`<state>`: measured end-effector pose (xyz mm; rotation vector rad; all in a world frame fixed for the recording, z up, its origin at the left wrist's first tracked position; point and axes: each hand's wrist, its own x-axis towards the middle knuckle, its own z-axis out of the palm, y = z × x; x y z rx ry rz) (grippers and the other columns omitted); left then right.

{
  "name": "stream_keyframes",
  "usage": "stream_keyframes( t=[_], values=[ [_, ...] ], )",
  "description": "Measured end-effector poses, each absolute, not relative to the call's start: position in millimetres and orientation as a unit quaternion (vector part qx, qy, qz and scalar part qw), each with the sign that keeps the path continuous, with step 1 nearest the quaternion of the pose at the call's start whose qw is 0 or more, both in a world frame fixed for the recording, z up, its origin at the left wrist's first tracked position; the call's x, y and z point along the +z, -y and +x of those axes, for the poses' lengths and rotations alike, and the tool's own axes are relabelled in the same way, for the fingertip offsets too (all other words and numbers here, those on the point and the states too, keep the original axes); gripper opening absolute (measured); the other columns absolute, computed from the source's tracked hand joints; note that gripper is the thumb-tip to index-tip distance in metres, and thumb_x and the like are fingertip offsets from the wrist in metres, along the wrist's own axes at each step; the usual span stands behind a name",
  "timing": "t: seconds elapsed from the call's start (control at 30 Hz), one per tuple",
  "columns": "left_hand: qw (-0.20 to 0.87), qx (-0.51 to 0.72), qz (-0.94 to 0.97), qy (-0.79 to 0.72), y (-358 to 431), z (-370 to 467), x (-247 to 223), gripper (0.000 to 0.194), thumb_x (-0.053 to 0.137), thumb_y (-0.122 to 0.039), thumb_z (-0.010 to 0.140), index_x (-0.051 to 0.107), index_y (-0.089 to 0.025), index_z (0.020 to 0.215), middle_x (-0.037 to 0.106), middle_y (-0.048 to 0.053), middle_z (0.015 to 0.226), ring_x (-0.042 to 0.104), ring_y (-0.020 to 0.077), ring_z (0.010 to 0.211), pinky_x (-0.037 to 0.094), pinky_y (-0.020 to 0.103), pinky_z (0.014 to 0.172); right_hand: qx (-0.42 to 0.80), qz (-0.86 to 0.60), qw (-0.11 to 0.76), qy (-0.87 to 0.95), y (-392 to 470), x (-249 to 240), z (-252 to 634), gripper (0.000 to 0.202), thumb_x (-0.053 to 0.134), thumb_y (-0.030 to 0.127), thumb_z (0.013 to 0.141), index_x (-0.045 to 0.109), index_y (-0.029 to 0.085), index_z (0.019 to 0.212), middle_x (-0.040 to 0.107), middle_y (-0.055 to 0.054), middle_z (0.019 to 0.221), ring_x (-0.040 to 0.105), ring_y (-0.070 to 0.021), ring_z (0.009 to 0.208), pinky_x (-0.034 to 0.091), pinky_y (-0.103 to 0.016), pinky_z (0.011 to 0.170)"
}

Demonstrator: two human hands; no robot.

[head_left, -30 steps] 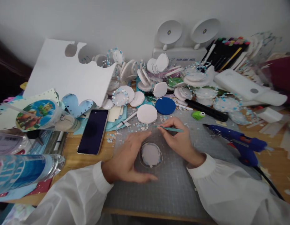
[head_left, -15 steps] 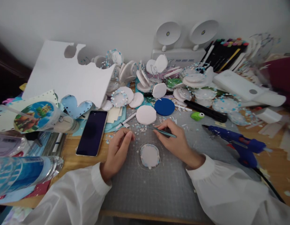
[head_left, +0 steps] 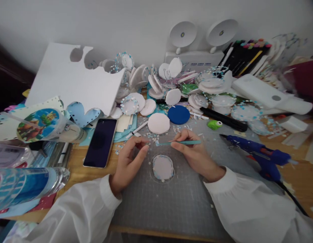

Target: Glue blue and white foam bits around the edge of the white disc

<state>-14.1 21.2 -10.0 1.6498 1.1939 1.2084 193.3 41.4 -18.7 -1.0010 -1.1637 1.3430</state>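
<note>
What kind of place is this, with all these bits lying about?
Most likely a home craft desk: a grey gridded cutting mat, a blue hot glue gun, heaps of white foam discs, and a black rack of coloured marker pens against the wall.

Both hands raised, L hand (head_left: 128, 158) fingertips pinched, R hand (head_left: 194, 152) prob. in pencil-type grip.

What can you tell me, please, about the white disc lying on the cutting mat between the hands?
The white disc is a flat, round piece that looks like foam or card, matte and pale. Small light-blue flecks dot its rim, thickest at the lower left and right. It lies flat inside a thin clear ring or film, on the grey gridded cutting mat. Neither hand touches it: the left hand is beside it, the right hand holds teal tweezers just above it.
</note>
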Motion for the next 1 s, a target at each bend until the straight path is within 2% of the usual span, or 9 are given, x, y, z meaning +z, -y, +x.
stream_keyframes(
  t=[0.17, 0.37, 0.7, 0.87, 1.0],
  values=[
    [0.378, 0.460, 0.695, -0.404, -20.8, -17.2, -9.8, 0.033, 0.064, -0.019, 0.083, 0.060, -0.022, 0.115, 0.056, 0.005, 0.092, 0.052, 0.0162, 0.083, 0.044, 0.030, 0.077, 0.691, -0.365, 0.497, 0.376, -34.5, -13.2, 187.5, 0.027, 0.078, 0.025, 0.067, 0.052, 0.021, 0.067, 0.056, 0.004, 0.073, 0.051, -0.0089, 0.065, 0.040, -0.024, 0.061],
    [0.373, 0.455, 0.724, -0.359, -20.9, -16.8, -11.6, 0.042, 0.069, -0.013, 0.078, 0.061, -0.025, 0.118, 0.059, 0.004, 0.096, 0.053, 0.0153, 0.086, 0.045, 0.030, 0.079, 0.723, -0.354, 0.480, 0.348, -33.9, -13.7, 186.1, 0.028, 0.079, 0.024, 0.066, 0.052, 0.021, 0.067, 0.057, 0.005, 0.070, 0.051, -0.0084, 0.065, 0.038, -0.023, 0.061],
    [0.320, 0.484, 0.712, -0.397, -21.8, -13.7, -8.9, 0.015, 0.068, -0.011, 0.079, 0.070, -0.020, 0.091, 0.066, 0.003, 0.081, 0.060, 0.0136, 0.078, 0.048, 0.025, 0.069, 0.732, -0.356, 0.464, 0.351, -34.6, -11.2, 184.6, 0.026, 0.080, 0.023, 0.065, 0.054, 0.021, 0.066, 0.062, 0.004, 0.071, 0.055, -0.0095, 0.067, 0.040, -0.025, 0.064],
    [0.301, 0.497, 0.699, -0.417, -22.8, -13.3, -7.8, 0.004, 0.069, -0.014, 0.079, 0.068, -0.018, 0.081, 0.065, 0.002, 0.076, 0.059, 0.0126, 0.073, 0.049, 0.024, 0.067, 0.728, -0.372, 0.478, 0.322, -35.2, -12.6, 184.4, 0.029, 0.081, 0.024, 0.062, 0.053, 0.021, 0.067, 0.056, 0.006, 0.068, 0.049, -0.0079, 0.062, 0.036, -0.023, 0.060],
    [0.296, 0.498, 0.698, -0.421, -23.7, -12.9, -9.5, 0.004, 0.070, -0.017, 0.078, 0.066, -0.017, 0.076, 0.064, 0.001, 0.071, 0.059, 0.0127, 0.070, 0.048, 0.024, 0.064, 0.729, -0.380, 0.479, 0.308, -35.2, -14.2, 185.3, 0.031, 0.081, 0.025, 0.063, 0.051, 0.021, 0.069, 0.053, 0.007, 0.067, 0.047, -0.0075, 0.062, 0.035, -0.023, 0.060]
  ],
)
